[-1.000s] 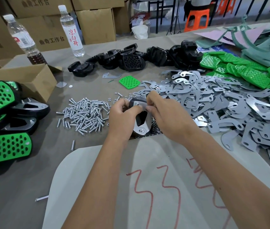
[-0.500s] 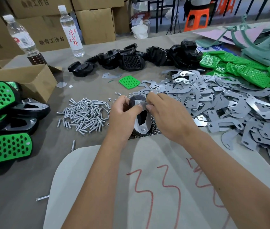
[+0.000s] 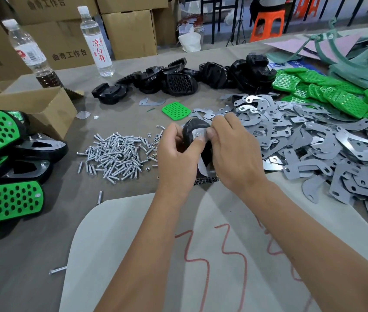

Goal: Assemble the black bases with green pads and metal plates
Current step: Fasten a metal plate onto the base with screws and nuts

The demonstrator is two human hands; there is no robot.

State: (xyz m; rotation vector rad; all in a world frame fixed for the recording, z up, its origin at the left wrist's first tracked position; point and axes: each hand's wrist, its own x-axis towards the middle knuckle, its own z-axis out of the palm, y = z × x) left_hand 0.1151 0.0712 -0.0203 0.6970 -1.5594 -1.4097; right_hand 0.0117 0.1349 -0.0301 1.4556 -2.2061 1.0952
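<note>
My left hand (image 3: 178,156) grips a black base (image 3: 193,131) held above the table's middle. A shiny metal plate (image 3: 201,136) lies on the base, and my right hand (image 3: 234,152) pinches the plate's upper end with thumb and fingers. The base's lower part is hidden between my hands. A heap of grey metal plates (image 3: 313,143) covers the table to the right. Green pads (image 3: 336,95) are piled at the far right, one lone green pad (image 3: 175,110) just beyond my hands. Bare black bases (image 3: 189,75) are heaped at the back.
A pile of screws (image 3: 117,156) lies left of my hands, small nuts (image 3: 205,180) beneath them. Finished bases with green pads (image 3: 5,199) are stacked at the left beside a cardboard box (image 3: 32,104). Two bottles (image 3: 97,41) stand at the back. A grey sheet (image 3: 212,255) with red marks lies in front.
The base with its plate has turned and tilted between my hands, so less of the plate shows. Both hands stay in nearly the same place.
</note>
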